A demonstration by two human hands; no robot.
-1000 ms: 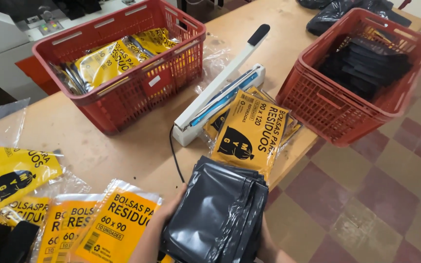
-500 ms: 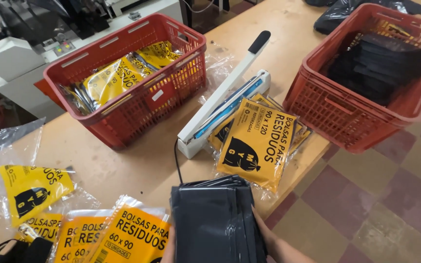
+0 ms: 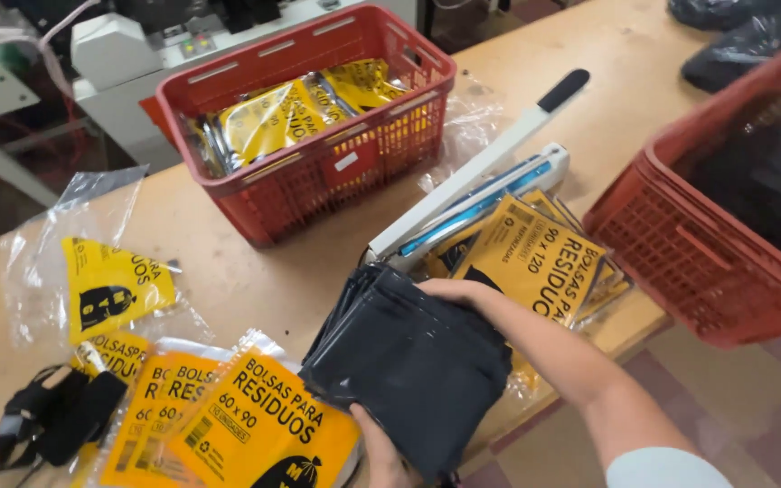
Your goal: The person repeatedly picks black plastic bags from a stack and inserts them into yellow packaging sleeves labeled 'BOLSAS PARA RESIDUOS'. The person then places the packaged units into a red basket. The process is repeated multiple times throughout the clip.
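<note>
Left hand: I see my left hand (image 3: 377, 452) at about 6 o'clock in the head view, fingers curled under the near edge of the folded black bags (image 3: 409, 361), gripping them from below.
Right hand: my right hand (image 3: 463, 294) comes in from 4 o'clock, its fingers wrapped over the far top edge of the same stack.
Hands together or apart: apart from each other, both clamped on opposite edges of the stack.
Folded black bags: a thick, glossy stack held tilted just above the wooden table (image 3: 228, 271), near its front edge, a little below centre.
Yellow printed packets: a fan of yellow packets (image 3: 237, 425) lies at 7 o'clock, just beside the stack and touching my left hand's side of it.
Heat sealer: the white sealer (image 3: 472, 194), arm raised with a black handle, sits at 1 o'clock from the stack, with more yellow sleeves (image 3: 535, 258) beneath it.
Left crate: a red crate (image 3: 309, 117) at 11 o'clock holds filled yellow packs.
Right crate: another red crate (image 3: 725, 235) at 3 o'clock holds dark bags.
Far left: black straps (image 3: 51, 420) at 8 o'clock.
</note>
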